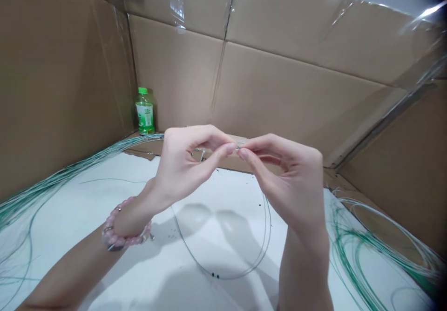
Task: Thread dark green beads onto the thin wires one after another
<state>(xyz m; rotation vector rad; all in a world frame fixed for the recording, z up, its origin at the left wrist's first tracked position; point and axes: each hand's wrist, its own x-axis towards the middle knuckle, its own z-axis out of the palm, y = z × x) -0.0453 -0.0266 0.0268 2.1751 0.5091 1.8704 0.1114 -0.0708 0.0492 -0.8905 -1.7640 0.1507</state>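
My left hand (pixel 190 164), with a pink bead bracelet (pixel 117 225) at the wrist, pinches between thumb and forefinger. Facing it at nearly the same height, my right hand (pixel 291 176) pinches too. Between their fingertips shows a small green bit of a thin cord (pixel 238 147); its ends are mostly hidden by the fingers. Below the hands, a thin greenish-grey loop (pixel 188 250) runs down over the white surface and back up. Two small black beads (pixel 215 276) sit at the loop's lowest part.
Long green and white strands (pixel 70 173) lie along the left side. Coiled green strands (pixel 356 248) lie at the right. A green bottle (pixel 145 114) stands in the far left corner. Brown cardboard walls (pixel 279 83) enclose the white work surface (pixel 139 285).
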